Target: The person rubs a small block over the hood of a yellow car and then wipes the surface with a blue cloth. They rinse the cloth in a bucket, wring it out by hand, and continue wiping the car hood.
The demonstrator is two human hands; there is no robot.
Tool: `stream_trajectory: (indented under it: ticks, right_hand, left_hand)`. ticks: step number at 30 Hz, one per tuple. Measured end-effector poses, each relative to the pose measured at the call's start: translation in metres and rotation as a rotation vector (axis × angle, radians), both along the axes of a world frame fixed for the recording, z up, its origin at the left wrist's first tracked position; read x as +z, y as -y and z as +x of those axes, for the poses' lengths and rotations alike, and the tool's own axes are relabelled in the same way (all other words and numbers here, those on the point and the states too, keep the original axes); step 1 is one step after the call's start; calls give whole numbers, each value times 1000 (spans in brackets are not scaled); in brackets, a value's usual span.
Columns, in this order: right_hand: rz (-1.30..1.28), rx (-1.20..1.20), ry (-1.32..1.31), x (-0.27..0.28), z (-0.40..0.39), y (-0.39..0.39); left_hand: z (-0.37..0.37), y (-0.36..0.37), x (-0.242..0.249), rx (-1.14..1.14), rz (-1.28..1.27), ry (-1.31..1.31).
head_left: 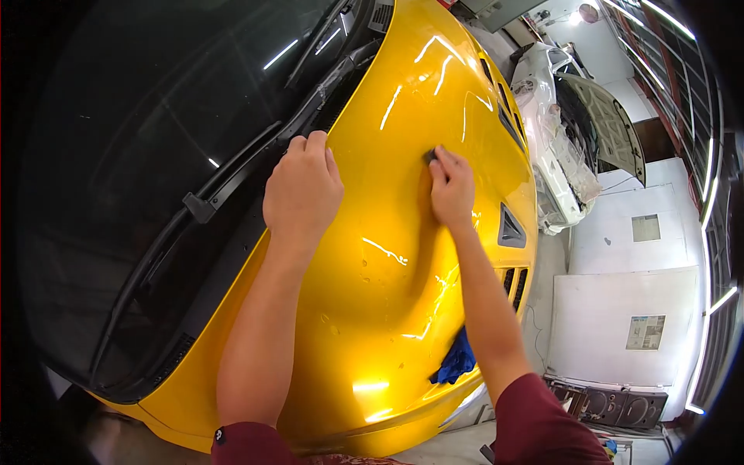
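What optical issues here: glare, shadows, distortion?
Head view: strong fisheye bend, black edges; glare streaks on the yellow hood and dark windshield; soft shadow beside the right arm; dark piece in the right hand too small to identify.

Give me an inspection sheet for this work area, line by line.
Surface: glossy yellow hood, bright reflections, a few small spots; cannot tell if droplets or marks.
Job's things: small dark block against the hood; blue cloth near its edge.
Clutter: dark panels beyond the hood.
Hands: right hand pinches the block; left hand at the hood's windshield-side edge.
Cables: thin, cable-like line on the floor.
Surroundings: white car, hood raised.
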State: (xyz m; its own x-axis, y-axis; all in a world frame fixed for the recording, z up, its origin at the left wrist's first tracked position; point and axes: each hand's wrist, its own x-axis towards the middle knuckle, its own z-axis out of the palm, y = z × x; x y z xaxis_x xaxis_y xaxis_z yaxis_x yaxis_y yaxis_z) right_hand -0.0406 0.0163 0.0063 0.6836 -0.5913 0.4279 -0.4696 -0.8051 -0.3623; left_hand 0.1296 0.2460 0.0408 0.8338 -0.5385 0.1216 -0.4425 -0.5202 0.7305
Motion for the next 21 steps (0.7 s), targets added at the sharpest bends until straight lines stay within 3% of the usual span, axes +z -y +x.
stream_trajectory:
  ticks: [4, 10, 13, 17, 21]
  right_hand:
    - [10, 84, -86, 13, -58, -106]
    - [-10, 86, -50, 3, 22, 37]
    - [6, 46, -46, 0, 15, 13]
    - [-3, 217, -113, 16, -60, -108]
    - [16, 237, -34, 0, -6, -15]
  left_hand:
    - [1, 1, 0, -12, 38, 12]
    - [-1, 2, -2, -4, 4, 99]
    - [-3, 1, -2, -10, 33, 56]
    - [1, 1, -1, -27, 55, 1]
    - [0, 0, -2, -33, 33, 10]
